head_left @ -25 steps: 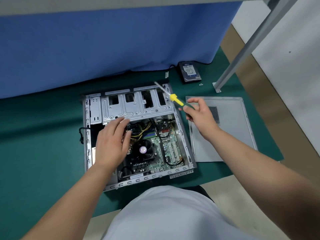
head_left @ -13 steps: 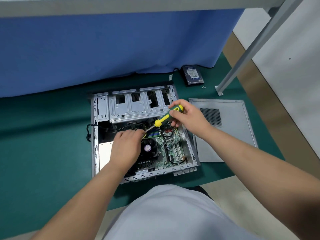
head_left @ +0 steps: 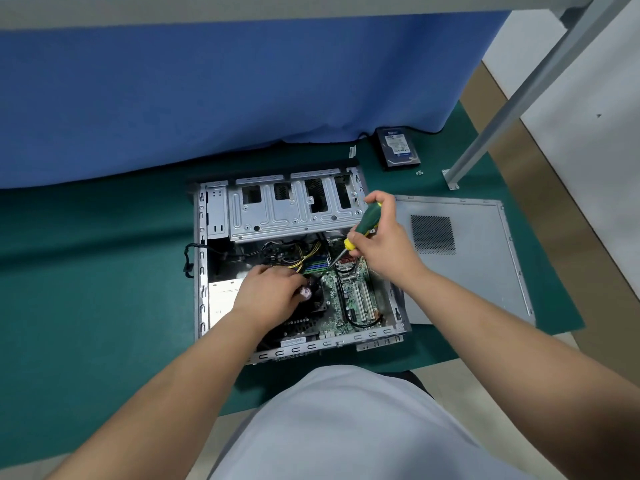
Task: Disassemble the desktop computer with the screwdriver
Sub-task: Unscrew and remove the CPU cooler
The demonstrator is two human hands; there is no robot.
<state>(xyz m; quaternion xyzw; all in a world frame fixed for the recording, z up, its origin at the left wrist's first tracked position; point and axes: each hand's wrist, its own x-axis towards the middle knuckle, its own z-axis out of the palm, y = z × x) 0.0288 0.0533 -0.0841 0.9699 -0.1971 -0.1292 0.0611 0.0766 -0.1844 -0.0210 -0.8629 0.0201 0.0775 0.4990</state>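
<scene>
Opened desktop computer case (head_left: 199, 271) lying on a green mat (head_left: 86, 306), holding a motherboard (head_left: 349, 292), a silver drive cage (head_left: 294, 209) at its far side and a black cooler fan (head_left: 317, 294) near centre. Right hand (head_left: 384, 244) grips the green-and-yellow screwdriver (head_left: 363, 223), shaft angled down and left toward the fan. Left hand (head_left: 270, 296) rests on the fan, fingers curled; whether it grasps it cannot be told. Removed side panel (head_left: 485, 271) lies right of the case; a hard drive (head_left: 398, 147) far right.
</scene>
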